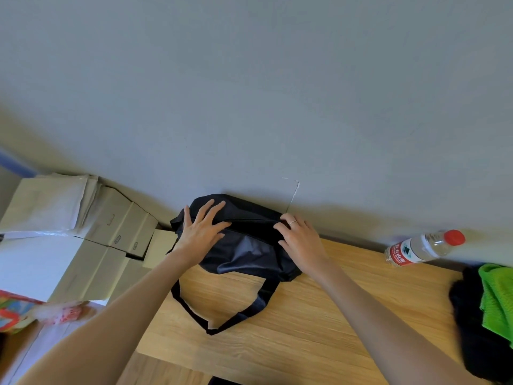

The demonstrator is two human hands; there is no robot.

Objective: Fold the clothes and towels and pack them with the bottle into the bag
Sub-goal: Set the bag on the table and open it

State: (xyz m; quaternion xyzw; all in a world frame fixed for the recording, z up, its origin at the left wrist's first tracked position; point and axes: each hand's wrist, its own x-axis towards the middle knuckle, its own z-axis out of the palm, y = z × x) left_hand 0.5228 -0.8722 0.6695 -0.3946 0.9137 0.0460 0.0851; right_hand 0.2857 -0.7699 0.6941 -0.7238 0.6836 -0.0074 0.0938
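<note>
The black bag point(244, 245) lies at the desk's point(319, 315) far edge: limp, light fabric (best gripped beside the zip). Left hand point(201, 232) presses flat; right hand point(301, 238) curls, apparently pinching the top seam.

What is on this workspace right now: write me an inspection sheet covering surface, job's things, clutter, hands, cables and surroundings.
Surface: wooden table, set against a grey wall.
Job's things: dark bag at the table's far edge, strap looped toward the camera; water bottle, red cap, lying by the wall; green cloth on black garment at the right edge.
Clutter: nothing seen on the table.
Hands: left hand flat on the bag; right hand fingers curled at the bag's top.
Cables: nothing seen.
Surroundings: cardboard boxes left of the table.
</note>
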